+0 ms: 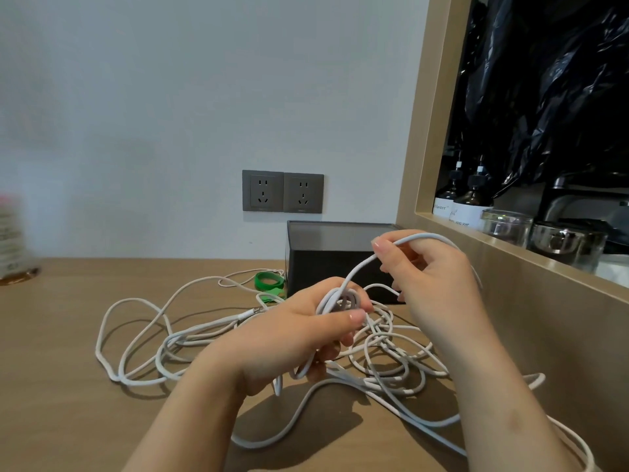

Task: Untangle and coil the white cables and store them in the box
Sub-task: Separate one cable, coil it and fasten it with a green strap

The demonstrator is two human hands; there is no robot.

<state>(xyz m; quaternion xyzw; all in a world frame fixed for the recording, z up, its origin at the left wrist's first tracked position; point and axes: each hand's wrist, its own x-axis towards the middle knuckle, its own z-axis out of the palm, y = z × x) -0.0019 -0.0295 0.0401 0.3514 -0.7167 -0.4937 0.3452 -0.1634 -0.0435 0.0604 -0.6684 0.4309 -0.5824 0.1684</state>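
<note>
**Coil in left hand, strand in right**

I see the left hand (296, 332) at frame centre, fingers curled round a small coil (340, 301) of white cable. The right hand (432, 277) is up and right of it, pinching one strand (357, 269) that rises from the coil and arcs over the fingers. The loose white cables (388, 338) lie tangled on the wooden table (68, 386), lower centre, spreading both ways. The black box (326, 264) stands just behind the hands, by the wall. A green tie (269, 281) lies just left of the box.
</note>
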